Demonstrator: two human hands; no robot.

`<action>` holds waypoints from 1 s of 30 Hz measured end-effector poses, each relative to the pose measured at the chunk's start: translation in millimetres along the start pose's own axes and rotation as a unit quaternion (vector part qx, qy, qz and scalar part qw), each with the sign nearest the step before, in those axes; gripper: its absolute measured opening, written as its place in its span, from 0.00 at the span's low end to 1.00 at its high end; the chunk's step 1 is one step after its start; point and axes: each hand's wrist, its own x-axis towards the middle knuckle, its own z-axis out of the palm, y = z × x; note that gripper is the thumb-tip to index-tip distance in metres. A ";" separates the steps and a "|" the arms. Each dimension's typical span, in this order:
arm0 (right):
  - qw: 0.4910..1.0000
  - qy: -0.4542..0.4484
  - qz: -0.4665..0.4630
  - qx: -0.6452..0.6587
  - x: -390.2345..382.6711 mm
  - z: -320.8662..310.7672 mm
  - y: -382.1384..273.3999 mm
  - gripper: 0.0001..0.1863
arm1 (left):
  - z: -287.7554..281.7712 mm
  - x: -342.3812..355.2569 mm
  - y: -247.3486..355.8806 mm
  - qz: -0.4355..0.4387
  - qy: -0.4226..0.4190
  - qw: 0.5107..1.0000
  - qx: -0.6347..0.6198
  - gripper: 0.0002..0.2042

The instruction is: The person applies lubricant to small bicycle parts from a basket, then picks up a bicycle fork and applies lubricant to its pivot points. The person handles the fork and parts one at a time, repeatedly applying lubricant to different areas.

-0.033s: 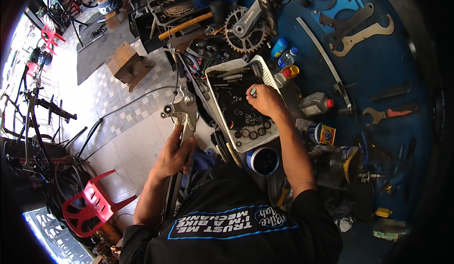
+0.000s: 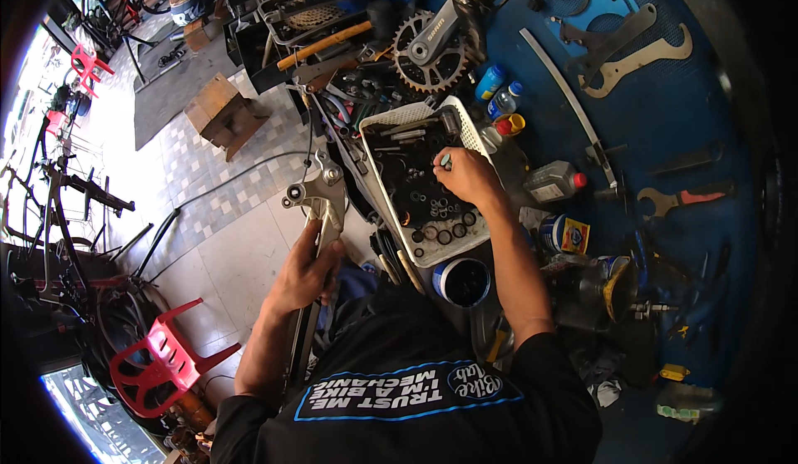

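My left hand (image 2: 309, 274) is wrapped round a pale metal bicycle frame part (image 2: 322, 193). Its upper end has a round bored eye and a bolted pivot, and a dark tube runs down from it by my forearm. Over a white plastic basket (image 2: 396, 224) my right hand (image 2: 467, 176) is closed in a pinch. A small grey-green piece (image 2: 446, 162) shows at its fingertips, too small to name. In the basket lie loose rings (image 2: 444, 237), small bearings and metal rods (image 2: 409, 135). My fingers hide part of its contents.
Beyond the basket lie a crankset with chainring (image 2: 431, 52) and a wooden-handled hammer (image 2: 324, 45). Bottles (image 2: 555, 183) and an open blue-white tub (image 2: 462, 283) flank the basket. Flat wrenches (image 2: 640, 63) rest on the blue surface at right. A red chair (image 2: 166, 356) stands at left.
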 end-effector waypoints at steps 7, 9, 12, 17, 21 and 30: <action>1.000 0.013 -0.002 0.002 9.8 7.4 11.6 0.12 | 2.2 10.4 1.0 -0.009 -0.013 1.000 -0.007 0.16; 1.000 0.018 -0.001 -0.008 9.3 9.7 14.2 0.11 | 4.0 11.2 1.6 -0.011 -0.014 1.000 -0.007 0.16; 0.999 0.027 -0.013 -0.017 9.3 13.6 22.3 0.10 | 6.6 12.6 2.1 -0.012 -0.013 1.000 -0.006 0.15; 0.993 -0.064 -0.093 -0.027 4.1 30.5 16.0 0.08 | 7.7 14.6 2.5 -0.030 -0.019 0.999 -0.003 0.16; 0.978 -0.091 -0.163 -0.089 -2.2 75.9 16.0 0.09 | 8.7 17.8 0.8 -0.034 -0.023 0.999 0.026 0.15; 0.970 -0.119 -0.173 -0.120 -8.1 84.0 3.2 0.10 | 12.8 18.7 7.8 -0.005 -0.030 0.996 0.078 0.15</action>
